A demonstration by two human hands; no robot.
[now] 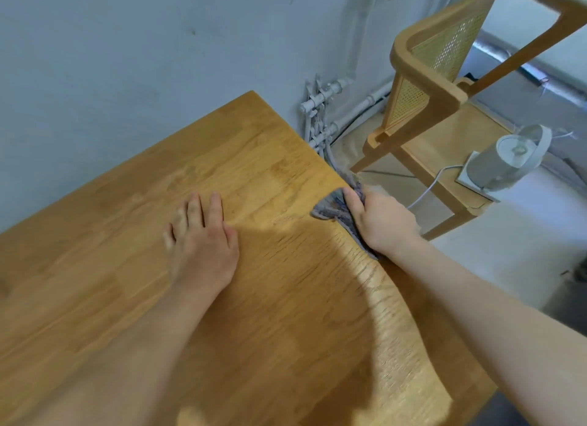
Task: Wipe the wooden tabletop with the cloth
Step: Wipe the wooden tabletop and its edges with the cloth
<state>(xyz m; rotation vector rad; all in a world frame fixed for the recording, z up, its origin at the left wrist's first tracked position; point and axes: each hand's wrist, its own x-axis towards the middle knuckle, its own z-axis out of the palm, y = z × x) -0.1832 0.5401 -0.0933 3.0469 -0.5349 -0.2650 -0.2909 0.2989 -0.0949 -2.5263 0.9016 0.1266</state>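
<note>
The wooden tabletop (273, 159) fills the lower left of the view, its right edge running diagonally. A grey-purple cloth (332, 207) is folded over that right edge, part on top and part hanging down the side. My right hand (381, 222) grips the cloth at the edge, thumb on the top surface and fingers down the side. Near the middle of the table, my left hand (200, 238) lies flat on the wood, fingers spread, holding nothing.
A wooden chair with a cane back (441, 76) stands to the right of the table, with a small white fan (505, 159) and its cable on the seat. White pipes (320, 114) run along the wall behind the table's far corner.
</note>
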